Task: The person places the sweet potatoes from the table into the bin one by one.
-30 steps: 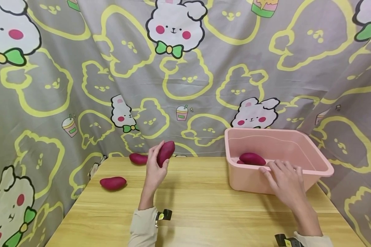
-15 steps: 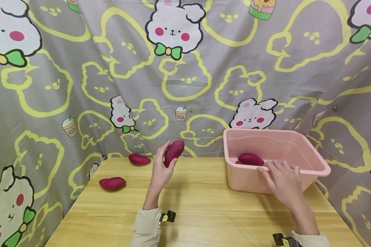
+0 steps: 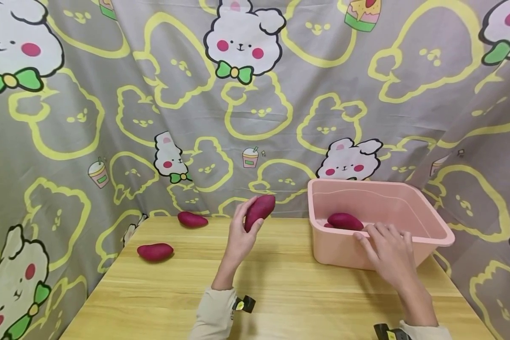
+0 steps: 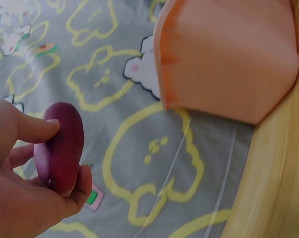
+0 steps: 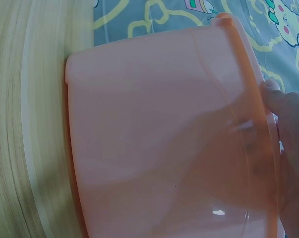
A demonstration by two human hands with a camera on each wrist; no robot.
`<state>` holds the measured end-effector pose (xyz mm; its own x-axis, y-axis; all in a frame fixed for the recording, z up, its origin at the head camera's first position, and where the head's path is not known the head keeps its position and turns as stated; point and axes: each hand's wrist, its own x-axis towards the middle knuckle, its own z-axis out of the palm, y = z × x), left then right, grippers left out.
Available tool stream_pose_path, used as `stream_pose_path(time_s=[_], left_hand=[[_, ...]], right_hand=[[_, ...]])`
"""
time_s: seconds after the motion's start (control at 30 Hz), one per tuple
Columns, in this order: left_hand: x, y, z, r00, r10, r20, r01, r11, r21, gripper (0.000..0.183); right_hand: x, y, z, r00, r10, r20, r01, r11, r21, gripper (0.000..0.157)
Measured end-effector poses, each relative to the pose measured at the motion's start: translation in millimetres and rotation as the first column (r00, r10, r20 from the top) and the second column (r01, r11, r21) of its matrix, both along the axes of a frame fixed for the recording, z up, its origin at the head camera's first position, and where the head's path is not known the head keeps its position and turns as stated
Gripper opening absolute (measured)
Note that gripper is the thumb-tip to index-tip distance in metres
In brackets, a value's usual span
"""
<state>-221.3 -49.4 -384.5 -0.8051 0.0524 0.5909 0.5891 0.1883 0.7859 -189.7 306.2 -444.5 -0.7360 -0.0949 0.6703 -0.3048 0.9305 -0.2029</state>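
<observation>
At the left of the desk [image 3: 161, 297], the front sweet potato [image 3: 155, 252] lies on its side, its length running roughly left to right. Slightly right of it and farther back, near the curtain [image 3: 261, 111], lies the rear sweet potato [image 3: 192, 219]. Neither is touched by a hand.

Next, the left hand [image 3: 240, 236] grips the held sweet potato [image 3: 260, 211], raised clear of the desk between the rear sweet potato and the pink bin [image 3: 340, 249]. The item is tilted, upper end leaning right. The left wrist view shows the thumb against one side and the fingers around the other side and the lower end.

Handling, as judged: the held sweet potato should be firm, fairly light and hard to damage. Its smooth skin and rounded taper may slip. Take hold across the thick middle, thumb opposing fingers; avoid pinching a narrow end.

At the right, the pink bin stands upright on the desk. Inside, towards its left, lie the binned sweet potato [image 3: 345, 221] and a partly hidden item [image 3: 329, 225] of similar colour.

The right hand [image 3: 393, 255] holds the near rim, fingers bent over it; the fingertips are hidden. The bin wall is probably stiff plastic and light; the rim offers a sound hold.
</observation>
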Motion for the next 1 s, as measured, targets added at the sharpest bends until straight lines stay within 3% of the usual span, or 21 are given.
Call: stream_pose_path(time_s=[0.2, 0.5, 0.77, 0.87, 1.0], left_hand=[[4.2, 13, 4.8, 0.999, -0.032, 0.019, 0.032, 0.999, 0.025, 0.056], [8.3, 29, 14.7, 0.999, -0.052, -0.004, 0.052, 0.999, -0.005, 0.063], [9.1, 42, 19.8, 0.993, -0.120, 0.004, 0.120, 0.993, 0.017, 0.061], [5.4, 48, 16.9, 0.988, -0.153, -0.016, 0.153, 0.988, 0.010, 0.060], [-7.3, 57, 1.4, 0.984, -0.172, -0.037, 0.172, 0.985, -0.012, 0.060]], right_hand=[[0.7, -1, -0.5, 1.000, -0.004, 0.007, 0.004, 1.000, 0.003, 0.026], [1.5, -1, 0.5, 1.000, -0.002, 0.000, 0.002, 1.000, 0.002, 0.027], [2.6, -1, 1.6, 1.000, -0.007, 0.005, 0.007, 1.000, -0.003, 0.026], [2.1, -1, 1.6, 1.000, -0.003, 0.002, 0.003, 1.000, -0.003, 0.025], [1.5, -2, 1.4, 1.000, -0.001, 0.001, 0.001, 1.000, 0.002, 0.025]])
